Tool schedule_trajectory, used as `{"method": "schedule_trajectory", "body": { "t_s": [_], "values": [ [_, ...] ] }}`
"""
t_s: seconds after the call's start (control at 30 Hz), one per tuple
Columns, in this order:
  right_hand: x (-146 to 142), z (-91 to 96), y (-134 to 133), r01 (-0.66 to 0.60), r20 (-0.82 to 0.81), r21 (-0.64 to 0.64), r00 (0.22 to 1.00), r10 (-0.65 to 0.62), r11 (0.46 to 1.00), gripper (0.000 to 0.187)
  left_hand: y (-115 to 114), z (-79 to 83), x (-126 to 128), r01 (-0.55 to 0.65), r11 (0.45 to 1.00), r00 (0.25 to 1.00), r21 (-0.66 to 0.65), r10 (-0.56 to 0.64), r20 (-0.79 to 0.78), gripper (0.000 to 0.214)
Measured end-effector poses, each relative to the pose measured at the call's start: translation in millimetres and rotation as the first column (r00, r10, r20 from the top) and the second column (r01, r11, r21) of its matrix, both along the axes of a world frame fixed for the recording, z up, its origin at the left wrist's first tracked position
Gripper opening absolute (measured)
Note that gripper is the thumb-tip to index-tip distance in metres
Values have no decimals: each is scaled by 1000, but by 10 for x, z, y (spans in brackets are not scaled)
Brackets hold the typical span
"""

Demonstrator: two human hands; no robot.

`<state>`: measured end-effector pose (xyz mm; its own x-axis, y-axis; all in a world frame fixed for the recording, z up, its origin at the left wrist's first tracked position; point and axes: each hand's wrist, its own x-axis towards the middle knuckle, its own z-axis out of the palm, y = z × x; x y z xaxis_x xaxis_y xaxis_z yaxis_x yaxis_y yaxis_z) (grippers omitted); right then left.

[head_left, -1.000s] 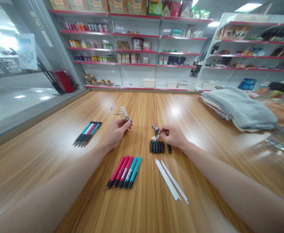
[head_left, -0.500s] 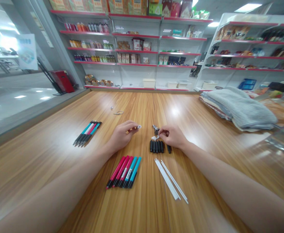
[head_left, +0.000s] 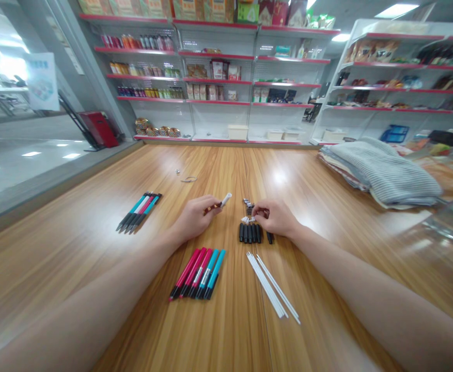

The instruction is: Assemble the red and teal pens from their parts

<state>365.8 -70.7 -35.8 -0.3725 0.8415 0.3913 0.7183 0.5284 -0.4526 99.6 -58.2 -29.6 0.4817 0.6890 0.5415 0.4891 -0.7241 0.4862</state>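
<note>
My left hand [head_left: 196, 221] is closed around a white pen barrel [head_left: 227, 198], whose open end sticks out up and to the right. My right hand [head_left: 277, 217] has its fingertips pinched together over a cluster of small metal springs [head_left: 247, 205] and small white pieces [head_left: 245, 220]; what it holds, if anything, is hidden. Just below it lie a row of black pen grips [head_left: 250, 233] and a single black grip [head_left: 269, 237]. Nearer me are thin white refills [head_left: 265, 285]. Several pink and blue pen barrels [head_left: 197, 274] rest side by side below my left hand.
Several pens with black grips [head_left: 139, 212] lie together at the left of the wooden table [head_left: 141, 320]. Farther back are a thin looped band [head_left: 189, 179] and a tiny metallic piece [head_left: 177, 171]. Folded cloths [head_left: 381, 173] are stacked at the right. Stocked shelves [head_left: 218, 80] stand beyond.
The white pen barrel has turned in my left hand: its open end faced me, and now it points up and right with more length showing. My right hand has barely moved.
</note>
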Motion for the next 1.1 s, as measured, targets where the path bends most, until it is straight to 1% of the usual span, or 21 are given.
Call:
{"method": "schedule_trajectory", "body": {
  "t_s": [0.4,0.7,0.9,1.1],
  "values": [
    [-3,14,-4,-25,22,-34,999,26,999,9,2,-6,-1,-3,1000,1000,-3,3,-30,17],
    [-24,47,-10,-18,55,-18,998,19,1000,5,-7,-4,-5,13,1000,999,3,-13,-31,16],
    [-17,44,-16,-49,43,-39,998,51,998,9,1,-3,-1,13,1000,999,3,-13,-40,17],
    [-22,39,-7,-48,47,-39,998,50,998,6,2,2,1,17,1000,999,8,-17,-48,18]
  ]
}}
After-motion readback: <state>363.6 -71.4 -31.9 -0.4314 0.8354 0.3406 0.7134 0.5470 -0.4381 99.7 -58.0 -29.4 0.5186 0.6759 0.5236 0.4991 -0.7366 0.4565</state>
